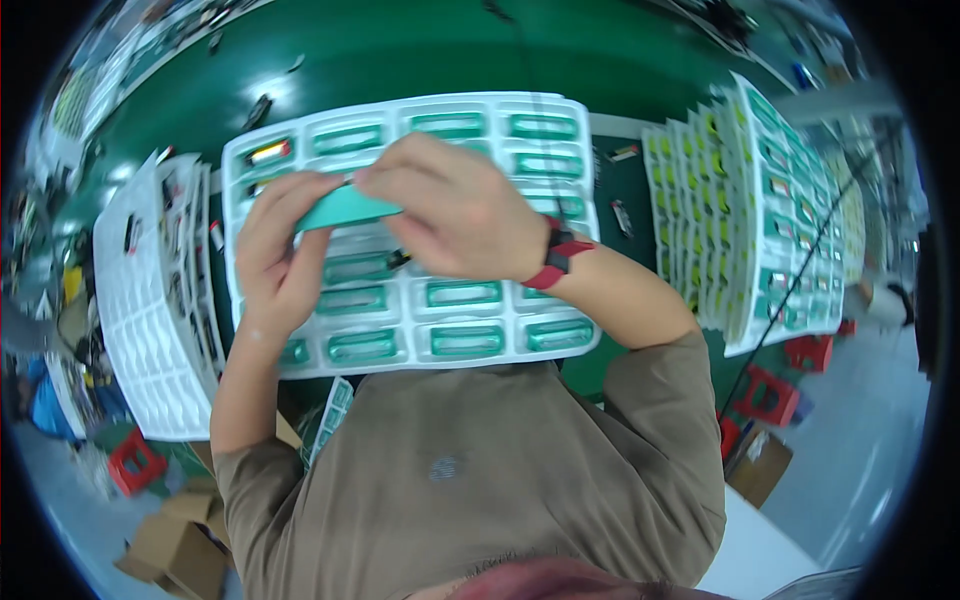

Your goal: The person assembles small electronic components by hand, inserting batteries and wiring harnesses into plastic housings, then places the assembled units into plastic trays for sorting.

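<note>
A: What are the hands gripping?
B: The left hand (pixel 275 245) grasps a flat green piece (pixel 345 208) between its thumb and fingers. The right hand (pixel 450 205) is bent over the piece's right end, fingertips together at its upper edge. They are blurred, so I cannot tell whether they pinch the piece or something small beside it.

A: Where is the piece?
B: Raised in front of the person, above the left half of a wide white tray (pixel 413 340). It tilts toward the camera.

A: What does the tray hold?
B: Rows of rounded rectangular compartments, with green showing inside them. A yellow-and-red part (pixel 268 153) lies in the upper left compartment. A small dark part (pixel 400 259) shows just below the right hand.

A: What is on the person?
B: A red-and-black band (pixel 560 255) around the right wrist, and a brown short-sleeved shirt (pixel 470 460).

A: And further out?
B: The tray rests on a green table (pixel 400 60). A leaning stack of white trays (pixel 145 310) stands to the left, and another tray stack (pixel 690 200) to the right, with yellow-green showing between its layers. Lower down are red stools (pixel 768 393) on the right and an open cardboard box (pixel 175 550) on the left.
</note>
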### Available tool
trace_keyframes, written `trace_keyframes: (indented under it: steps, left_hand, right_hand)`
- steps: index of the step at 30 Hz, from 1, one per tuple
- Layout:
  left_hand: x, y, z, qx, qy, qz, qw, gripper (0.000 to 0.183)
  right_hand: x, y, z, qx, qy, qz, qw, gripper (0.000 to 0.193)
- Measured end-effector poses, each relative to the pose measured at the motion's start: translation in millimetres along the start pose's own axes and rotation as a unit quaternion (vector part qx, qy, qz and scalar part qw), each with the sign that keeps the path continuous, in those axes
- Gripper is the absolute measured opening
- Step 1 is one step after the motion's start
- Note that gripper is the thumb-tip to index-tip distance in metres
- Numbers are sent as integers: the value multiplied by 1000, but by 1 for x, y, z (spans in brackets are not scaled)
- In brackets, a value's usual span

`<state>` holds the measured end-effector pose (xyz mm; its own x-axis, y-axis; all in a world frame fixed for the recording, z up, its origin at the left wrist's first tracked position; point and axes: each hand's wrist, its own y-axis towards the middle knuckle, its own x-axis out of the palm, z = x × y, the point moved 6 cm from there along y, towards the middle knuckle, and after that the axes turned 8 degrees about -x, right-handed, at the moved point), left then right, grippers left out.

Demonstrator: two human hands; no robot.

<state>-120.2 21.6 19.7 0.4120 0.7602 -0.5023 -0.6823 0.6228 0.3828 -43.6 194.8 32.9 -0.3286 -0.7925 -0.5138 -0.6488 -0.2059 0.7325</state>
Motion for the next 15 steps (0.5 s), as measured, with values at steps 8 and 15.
trace_keyframes:
  steps: [8, 15]
  left_hand:
    - [8, 2, 0, -67, -141, -8, 988, 34]
    - [52, 18, 11, -153, -423, -29, 893, 25]
  right_hand:
    - [-10, 4, -2, 0, 85, 75, 994, 39]
    - [-12, -11, 18, 122, 245, 154, 949, 33]
